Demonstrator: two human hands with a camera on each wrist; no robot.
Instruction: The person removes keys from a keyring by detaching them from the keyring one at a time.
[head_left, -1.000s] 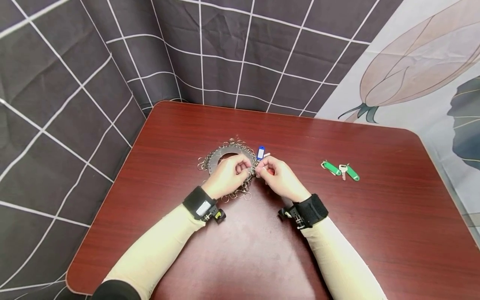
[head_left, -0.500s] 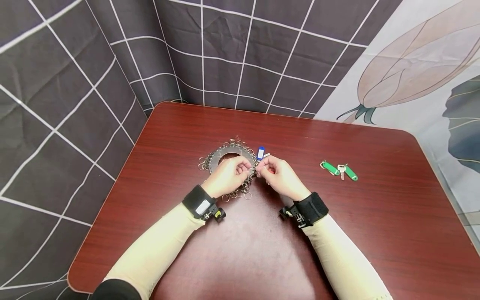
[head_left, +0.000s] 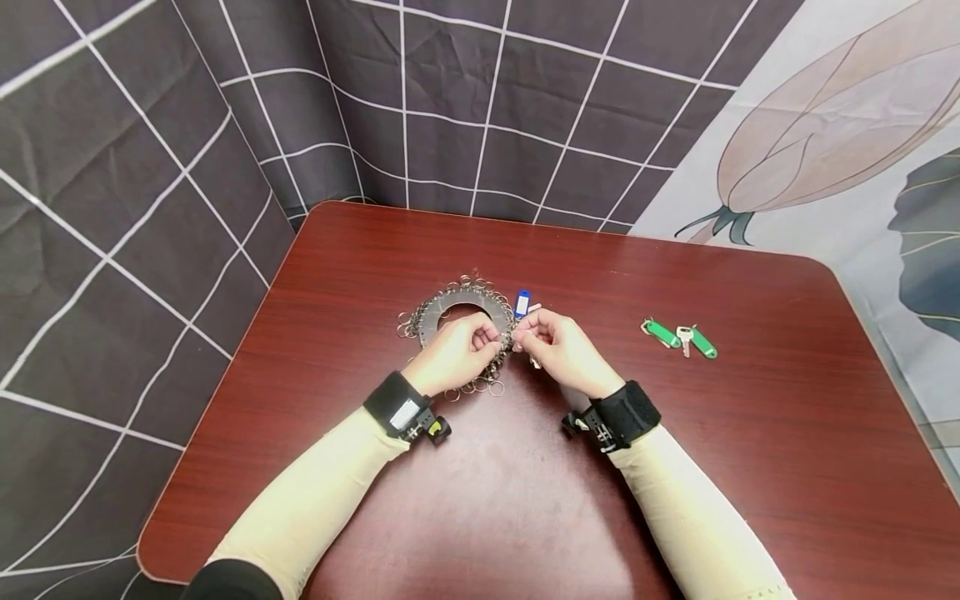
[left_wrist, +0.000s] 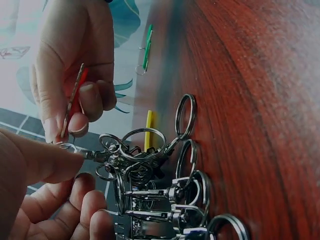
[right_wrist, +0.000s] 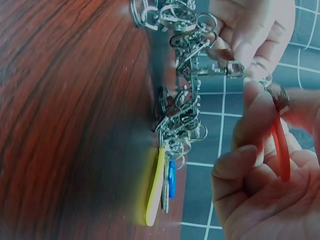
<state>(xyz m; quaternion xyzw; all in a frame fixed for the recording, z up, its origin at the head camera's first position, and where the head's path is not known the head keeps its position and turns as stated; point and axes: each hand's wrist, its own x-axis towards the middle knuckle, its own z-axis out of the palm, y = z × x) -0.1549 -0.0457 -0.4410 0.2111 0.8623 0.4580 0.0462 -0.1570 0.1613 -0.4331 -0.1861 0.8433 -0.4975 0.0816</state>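
A flat metal ring plate [head_left: 430, 319], its rim crowded with small clasps and split rings, lies on the table under my left hand [head_left: 453, 352]. Between left thumb and forefinger I pinch a small metal clasp [right_wrist: 220, 70] that sticks out from the plate's rim. Right beside it, my right hand [head_left: 564, 348] holds a red key tag [right_wrist: 282, 150] with a metal key [left_wrist: 72, 102] against it. The right thumb and forefinger pinch the tag's small ring at the clasp's end; the fingertips hide how the two meet.
A blue key tag [head_left: 522, 302] and a yellow key tag [right_wrist: 156, 192] hang at the plate's far right rim. Two green key tags [head_left: 662, 332] with keys [head_left: 686, 339] lie farther right on the red-brown table [head_left: 465, 492]. Curtains border the table's back and left.
My right hand has turned slightly, so the red tag's edge no longer shows in the head view and a bit of key shows below the hand. The left hand keeps its place.
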